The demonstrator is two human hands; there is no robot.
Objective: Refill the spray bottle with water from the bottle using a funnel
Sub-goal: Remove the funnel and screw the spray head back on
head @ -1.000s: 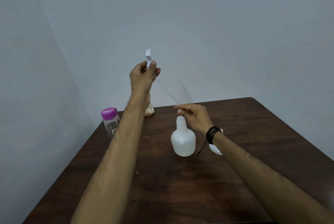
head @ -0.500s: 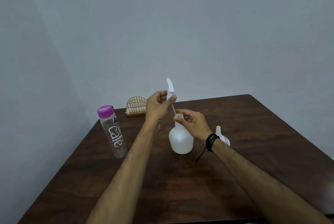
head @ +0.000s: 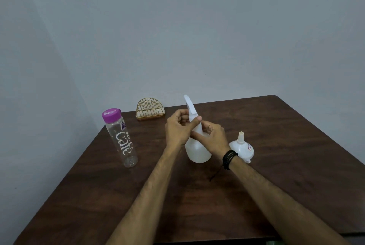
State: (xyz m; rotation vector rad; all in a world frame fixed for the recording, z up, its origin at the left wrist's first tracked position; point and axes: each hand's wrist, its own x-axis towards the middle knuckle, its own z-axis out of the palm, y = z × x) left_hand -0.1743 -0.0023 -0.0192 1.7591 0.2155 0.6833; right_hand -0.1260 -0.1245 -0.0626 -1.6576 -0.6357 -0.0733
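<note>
A white spray bottle (head: 197,151) stands at the middle of the dark wooden table (head: 276,165). Its white spray head (head: 190,106) sits on the bottle's neck, and my left hand (head: 178,128) grips it with thumb and curled fingers. My right hand (head: 212,138) holds the bottle's neck and shoulder. A white funnel (head: 242,149) lies upside down, spout up, just right of the bottle behind my right wrist. A clear water bottle (head: 120,137) with a purple cap stands upright to the left.
A gold wire napkin holder (head: 150,108) stands at the table's back edge near the wall. The table's near edge runs along the bottom of the view, and grey walls close in behind and to the left.
My left hand brought the spray head down from high above the table, its tube sliding into the bottle. The head now sits on the neck, and my right hand has closed round the neck.
</note>
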